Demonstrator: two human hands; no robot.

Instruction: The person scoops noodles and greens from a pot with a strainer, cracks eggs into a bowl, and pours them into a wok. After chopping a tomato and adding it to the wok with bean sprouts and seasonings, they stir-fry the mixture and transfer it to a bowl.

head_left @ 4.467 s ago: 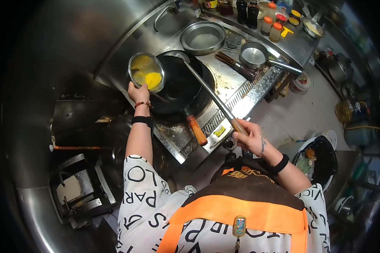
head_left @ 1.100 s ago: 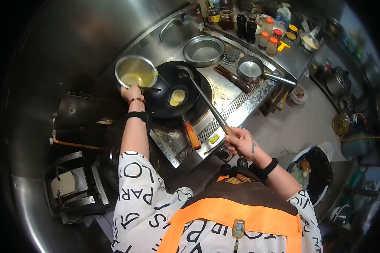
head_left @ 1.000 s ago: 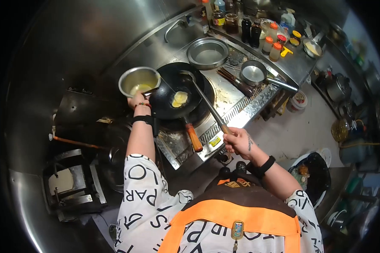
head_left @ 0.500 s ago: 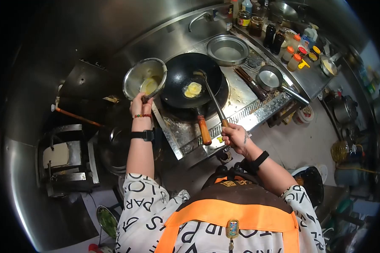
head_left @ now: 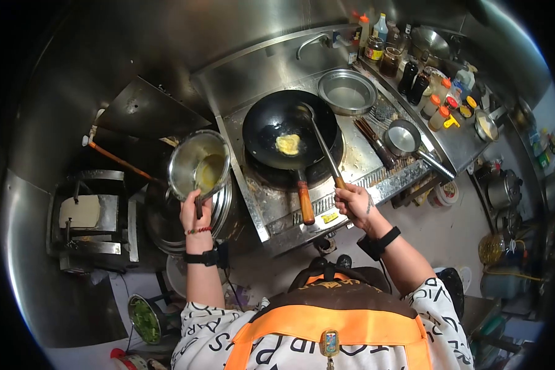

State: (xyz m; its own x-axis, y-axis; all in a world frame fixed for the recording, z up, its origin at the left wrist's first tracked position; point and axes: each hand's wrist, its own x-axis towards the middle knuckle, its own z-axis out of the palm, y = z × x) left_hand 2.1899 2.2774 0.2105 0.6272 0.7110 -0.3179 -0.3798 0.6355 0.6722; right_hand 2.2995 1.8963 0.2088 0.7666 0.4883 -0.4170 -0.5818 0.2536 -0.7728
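Left of the wok (head_left: pixel 265 126) now, the metal bowl (head_left: pixel 184 161) has drawn away from the rim it overlapped 4.5 seconds ago — and a yellow egg piece (head_left: pixel 287 144) has since appeared in the wok.

At the far left, a pale slab (head_left: pixel 80 211) lies in a dark metal frame; nearer, a container of green vegetables (head_left: pixel 144 320) sits low down. Next comes the left hand (head_left: pixel 197 213), its fingers curled closed on the bowl's near edge, with a dark stick (head_left: pixel 199 208) also in the grasp. The bowl tilts to the right, yellowish liquid (head_left: pixel 211 170) inside.

On the stove (head_left: pixel 237 139), the wok's wooden handle (head_left: pixel 306 203) points to the near side, and the egg lies around the middle of the pan. To its right, a ladle (head_left: pixel 324 145) reaches into the wok's far right part; the right hand (head_left: pixel 353 203) has its fingers wrapped round the wooden grip.

Farther right are a wide basin (head_left: pixel 348 92), a bundle of dark sticks (head_left: pixel 376 143) and a saucepan (head_left: pixel 403 137), then red-capped bottles (head_left: pixel 438 117) on the bench (head_left: pixel 457 143).
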